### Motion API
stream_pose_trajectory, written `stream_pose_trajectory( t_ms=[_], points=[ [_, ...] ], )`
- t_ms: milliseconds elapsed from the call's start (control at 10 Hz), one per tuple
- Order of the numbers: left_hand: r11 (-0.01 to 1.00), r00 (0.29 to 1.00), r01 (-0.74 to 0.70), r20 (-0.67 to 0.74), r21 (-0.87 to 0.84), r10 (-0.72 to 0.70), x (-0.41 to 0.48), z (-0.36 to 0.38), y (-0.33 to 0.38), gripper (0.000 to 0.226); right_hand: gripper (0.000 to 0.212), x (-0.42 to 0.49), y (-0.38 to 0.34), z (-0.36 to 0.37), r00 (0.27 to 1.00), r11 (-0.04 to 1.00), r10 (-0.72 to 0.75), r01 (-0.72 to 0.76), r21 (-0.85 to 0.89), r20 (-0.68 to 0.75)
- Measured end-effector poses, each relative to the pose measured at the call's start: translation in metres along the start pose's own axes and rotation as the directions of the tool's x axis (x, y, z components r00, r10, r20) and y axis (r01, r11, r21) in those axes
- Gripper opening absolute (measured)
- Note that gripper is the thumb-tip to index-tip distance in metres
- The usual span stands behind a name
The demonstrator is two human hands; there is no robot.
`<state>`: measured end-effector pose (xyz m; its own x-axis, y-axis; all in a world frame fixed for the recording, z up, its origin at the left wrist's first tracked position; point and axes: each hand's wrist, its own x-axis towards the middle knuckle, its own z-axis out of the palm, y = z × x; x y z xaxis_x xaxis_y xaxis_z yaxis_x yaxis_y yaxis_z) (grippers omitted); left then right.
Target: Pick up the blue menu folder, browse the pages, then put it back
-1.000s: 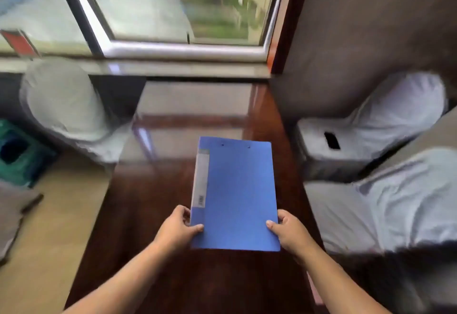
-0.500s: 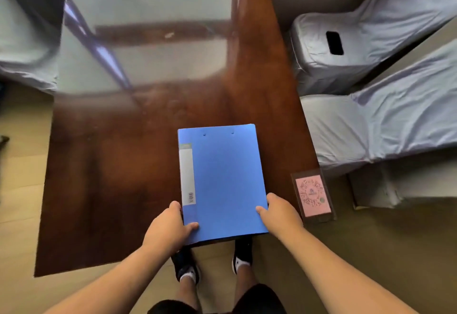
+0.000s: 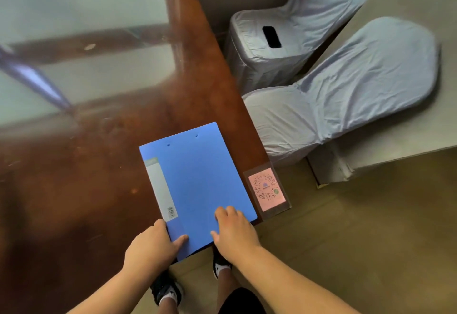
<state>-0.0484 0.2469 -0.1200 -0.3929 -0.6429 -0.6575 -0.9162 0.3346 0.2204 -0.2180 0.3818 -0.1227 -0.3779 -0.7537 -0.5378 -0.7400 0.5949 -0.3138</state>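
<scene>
Left hand point(image 3: 150, 248) at lower centre of frame, pinching blue menu folder point(image 3: 197, 185) at near left corner, thumb on cover, fingers hidden below. Right hand point(image 3: 233, 233) flat on cover near lower right edge, fingers loosely spread, gripping nothing. Folder closed, tilted, near corner overhanging desk point(image 3: 74, 202) edge. Pink QR placard point(image 3: 268, 190) just right of folder. Two cloth-covered chairs point(image 3: 346, 86) upper right.

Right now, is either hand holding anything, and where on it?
Both are on the closed blue folder at its near edge: left hand grips the spine-side corner, thumb on the cover; right hand lies on the cover by the other corner.
</scene>
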Motion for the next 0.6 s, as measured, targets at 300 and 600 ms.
stream_pose_trajectory(
  t_ms=[300, 600],
  points=[
    [0.998, 0.999, -0.041, 0.011, 0.053, 0.040, 0.006, 0.001, 0.013, 0.050, 0.041, -0.001, 0.016, 0.002, 0.999, 1.000, 0.000, 0.000, 0.021, -0.036],
    [0.997, 0.999, -0.045, -0.028, 0.065, 0.047, 0.005, -0.030, 0.010, 0.055, 0.040, 0.008, 0.000, -0.024, 1.000, 0.999, 0.009, -0.008, -0.033, 0.017]
  ],
)
